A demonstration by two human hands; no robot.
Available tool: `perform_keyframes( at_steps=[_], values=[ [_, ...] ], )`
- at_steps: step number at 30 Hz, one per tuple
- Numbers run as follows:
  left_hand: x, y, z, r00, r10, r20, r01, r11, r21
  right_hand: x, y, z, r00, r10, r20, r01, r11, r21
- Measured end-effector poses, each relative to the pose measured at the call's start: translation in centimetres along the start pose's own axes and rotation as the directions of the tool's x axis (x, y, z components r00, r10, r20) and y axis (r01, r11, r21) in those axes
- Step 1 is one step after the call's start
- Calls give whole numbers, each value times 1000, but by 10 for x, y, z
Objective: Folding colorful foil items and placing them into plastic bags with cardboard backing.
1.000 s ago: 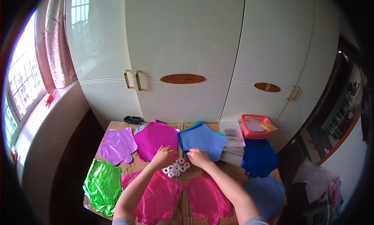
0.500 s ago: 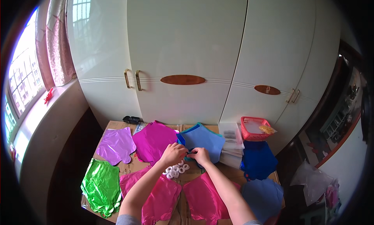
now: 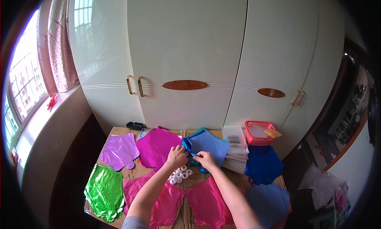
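A cardboard-topped table (image 3: 119, 130) stands against white cupboard doors (image 3: 186, 50), with flat foil balloons fanned out by colour so each stays reachable: magenta (image 3: 158, 145), purple (image 3: 119, 149), green (image 3: 105, 191). The light blue foil balloon (image 3: 210, 143) lies at the centre, where the left hand (image 3: 177, 156) and right hand (image 3: 205, 159) pinch its near edge together, above the small white rings (image 3: 180, 174)
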State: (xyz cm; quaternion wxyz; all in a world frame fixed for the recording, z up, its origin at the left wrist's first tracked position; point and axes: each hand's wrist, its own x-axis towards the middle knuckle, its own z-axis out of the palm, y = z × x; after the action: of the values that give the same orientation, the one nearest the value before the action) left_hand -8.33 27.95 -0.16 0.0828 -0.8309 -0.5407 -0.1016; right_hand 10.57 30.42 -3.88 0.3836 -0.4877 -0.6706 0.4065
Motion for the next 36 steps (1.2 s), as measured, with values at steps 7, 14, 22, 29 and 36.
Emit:
perform_keyframes(
  at_steps=[7, 14, 22, 29, 36],
  values=[
    [6, 0, -7, 984, -67, 165, 79, 995, -67, 22, 8, -46, 956, 151, -253, -33, 908, 417],
    [4, -5, 13, 991, -67, 114, 77, 994, -83, 38, -38, -196, 857, 110, -503, 138, 892, 431],
    [-2, -6, 3, 975, -103, 199, 124, 988, -93, 44, -128, -259, 653, -212, -728, 344, 938, 35],
    [2, -5, 13, 976, -104, 194, 133, 981, -144, 41, -207, -254, 474, -438, -764, 338, 891, -301],
    [-13, -8, -10, 974, -212, -82, 184, 946, -266, 53, -246, -110, 328, -932, -151, 390, 279, -878]
  ],
)
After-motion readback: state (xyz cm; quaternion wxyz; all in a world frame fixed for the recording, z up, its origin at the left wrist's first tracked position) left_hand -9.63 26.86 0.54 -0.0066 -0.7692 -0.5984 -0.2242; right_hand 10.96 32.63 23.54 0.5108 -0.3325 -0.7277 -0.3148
